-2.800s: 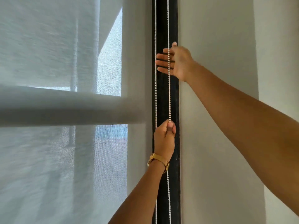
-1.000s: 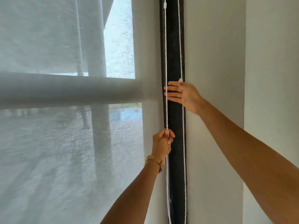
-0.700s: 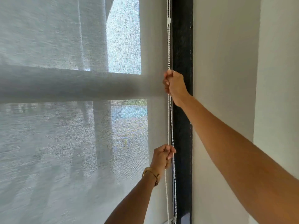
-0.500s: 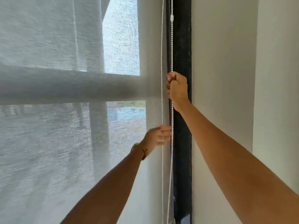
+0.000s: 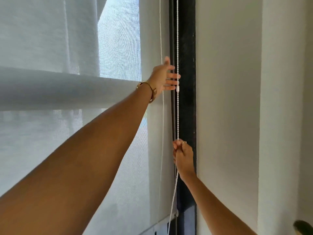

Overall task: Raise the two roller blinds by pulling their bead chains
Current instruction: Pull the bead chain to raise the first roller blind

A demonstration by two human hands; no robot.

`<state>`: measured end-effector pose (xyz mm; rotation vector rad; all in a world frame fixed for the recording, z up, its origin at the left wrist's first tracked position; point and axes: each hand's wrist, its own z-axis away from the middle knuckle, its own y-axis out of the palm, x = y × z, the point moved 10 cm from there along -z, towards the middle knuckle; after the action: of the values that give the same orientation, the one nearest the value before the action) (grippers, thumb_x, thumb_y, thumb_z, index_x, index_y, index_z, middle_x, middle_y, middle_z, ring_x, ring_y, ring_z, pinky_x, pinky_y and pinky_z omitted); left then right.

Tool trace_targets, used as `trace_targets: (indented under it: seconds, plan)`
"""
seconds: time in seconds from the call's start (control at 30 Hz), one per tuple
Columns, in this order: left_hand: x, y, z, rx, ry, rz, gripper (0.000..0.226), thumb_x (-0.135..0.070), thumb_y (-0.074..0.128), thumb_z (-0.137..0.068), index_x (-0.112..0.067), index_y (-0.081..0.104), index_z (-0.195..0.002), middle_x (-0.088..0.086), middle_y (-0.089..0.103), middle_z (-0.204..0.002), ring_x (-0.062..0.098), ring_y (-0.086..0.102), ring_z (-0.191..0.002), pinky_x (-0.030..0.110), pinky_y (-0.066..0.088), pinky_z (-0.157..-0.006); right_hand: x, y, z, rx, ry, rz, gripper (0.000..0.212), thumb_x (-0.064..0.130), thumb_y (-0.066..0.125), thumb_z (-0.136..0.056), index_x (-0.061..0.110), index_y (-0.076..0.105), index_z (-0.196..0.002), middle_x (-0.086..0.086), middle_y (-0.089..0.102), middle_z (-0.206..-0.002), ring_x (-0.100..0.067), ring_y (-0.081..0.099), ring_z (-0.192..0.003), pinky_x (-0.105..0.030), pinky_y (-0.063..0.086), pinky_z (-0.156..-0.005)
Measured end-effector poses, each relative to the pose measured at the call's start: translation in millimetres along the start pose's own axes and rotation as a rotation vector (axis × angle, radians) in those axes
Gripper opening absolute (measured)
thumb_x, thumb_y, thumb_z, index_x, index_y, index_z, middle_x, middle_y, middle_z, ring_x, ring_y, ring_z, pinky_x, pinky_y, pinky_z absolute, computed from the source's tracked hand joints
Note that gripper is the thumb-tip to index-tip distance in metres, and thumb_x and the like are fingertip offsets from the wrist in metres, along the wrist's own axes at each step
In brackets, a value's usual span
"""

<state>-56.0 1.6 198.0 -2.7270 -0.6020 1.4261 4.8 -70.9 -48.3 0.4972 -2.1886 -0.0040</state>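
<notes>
A translucent white roller blind (image 5: 118,158) covers the window; its bottom edge (image 5: 157,223) shows low in the frame. Its white bead chain hangs in two strands: a left strand (image 5: 162,116) and a right strand (image 5: 177,107) with a small white connector (image 5: 177,89). My right hand (image 5: 183,156) is low, fist shut on the right strand in front of the dark frame. My left hand (image 5: 164,77), with a gold bracelet on the wrist, is raised above it, fingers spread, fingertips at the right strand beside the connector, holding nothing.
A dark vertical window frame (image 5: 187,65) runs behind the chain. White wall (image 5: 228,99) lies to its right, with a corner edge (image 5: 260,116) farther right. A horizontal bar (image 5: 50,89) shows through the blind. A dark object (image 5: 303,226) sits at the bottom right.
My right hand has moved down with the right strand in its grip. My left hand let go of the chain, rose above the right hand and is spread. The blind's bottom edge has come into view.
</notes>
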Motion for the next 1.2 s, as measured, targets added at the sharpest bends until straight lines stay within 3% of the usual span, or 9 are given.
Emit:
trace_targets:
  seconds: [0.1,0.2,0.27,0.37,0.5,0.63,0.8,1.07,1.2]
  plan:
    - [3,14,2,0.009,-0.014,0.022,0.049,-0.041,0.03,-0.099,-0.006,0.05,-0.127,0.01,0.064,-0.101,0.025,0.064,-0.088,0.035,0.054,-0.076,-26,-6,27,0.004,0.022,0.042,0.043,-0.004,0.033,-0.093,0.019,0.046,-0.059,0.01,0.038,-0.047,-0.005,0.03,-0.044,-0.019,0.025,-0.043]
    - [20,27,11,-0.028,0.04,0.095,0.033,-0.024,0.03,-0.101,-0.007,0.059,-0.101,0.002,0.048,-0.067,0.013,0.048,-0.056,0.026,0.048,-0.055,-46,-11,50,0.018,0.046,0.081,0.043,-0.003,0.035,-0.096,0.017,0.045,-0.059,0.01,0.039,-0.044,-0.004,0.031,-0.045,-0.021,0.026,-0.047]
    - [31,25,19,-0.139,0.127,0.127,0.035,-0.019,0.029,-0.1,-0.015,0.053,-0.075,-0.001,0.038,-0.058,0.01,0.034,-0.047,0.022,0.032,-0.044,-49,-14,53,0.045,0.04,0.104,0.04,0.004,0.037,-0.098,0.015,0.045,-0.06,0.009,0.039,-0.046,-0.007,0.032,-0.048,-0.023,0.028,-0.05]
    - [28,12,24,-0.356,0.274,0.063,0.041,-0.013,0.03,-0.096,-0.022,0.04,-0.057,0.001,0.038,-0.055,0.015,0.033,-0.049,0.026,0.028,-0.052,-53,-12,49,0.13,0.121,0.004,0.032,0.02,0.037,-0.098,0.006,0.053,-0.075,0.009,0.047,-0.051,-0.006,0.038,-0.047,-0.016,0.032,-0.045]
    - [21,16,25,-0.44,0.369,-0.081,0.042,-0.01,0.032,-0.096,-0.022,0.039,-0.057,0.005,0.042,-0.058,0.02,0.042,-0.06,0.031,0.036,-0.06,-42,-11,28,0.193,0.174,0.012,0.042,0.033,0.025,-0.101,0.012,0.061,-0.108,-0.008,0.073,-0.085,-0.013,0.061,-0.063,-0.017,0.048,-0.054]
    - [51,27,35,-0.441,0.356,-0.078,0.042,-0.007,0.033,-0.095,-0.022,0.04,-0.057,-0.001,0.039,-0.054,0.012,0.038,-0.055,0.022,0.033,-0.056,8,-8,-24,0.169,0.12,0.003,0.048,0.049,0.019,-0.098,0.03,0.061,-0.111,0.0,0.072,-0.105,-0.018,0.069,-0.092,-0.031,0.055,-0.077]
    - [119,52,59,-0.384,0.262,-0.021,0.031,-0.007,0.038,-0.095,-0.01,0.055,-0.07,0.011,0.056,-0.066,0.026,0.052,-0.062,0.03,0.047,-0.058,78,-7,-88,0.136,0.015,-0.071,0.052,0.051,0.02,-0.097,0.024,0.064,-0.106,0.001,0.073,-0.099,-0.014,0.069,-0.089,-0.026,0.057,-0.075]
    - [216,72,96,-0.249,0.018,-0.025,0.036,-0.012,0.038,-0.098,-0.021,0.046,-0.064,-0.004,0.036,-0.055,0.011,0.03,-0.051,0.024,0.025,-0.048,140,17,-133,0.267,-0.015,-0.084,0.048,0.043,0.029,-0.099,0.01,0.053,-0.123,-0.007,0.065,-0.117,-0.024,0.064,-0.103,-0.037,0.053,-0.089]
    - [246,88,120,-0.175,-0.034,-0.024,0.033,-0.008,0.037,-0.096,-0.018,0.046,-0.066,-0.004,0.037,-0.056,0.008,0.031,-0.052,0.018,0.027,-0.05,149,17,-140,0.228,0.048,-0.159,0.032,0.026,0.031,-0.101,0.011,0.057,-0.112,-0.004,0.066,-0.095,-0.014,0.065,-0.074,-0.026,0.056,-0.068]
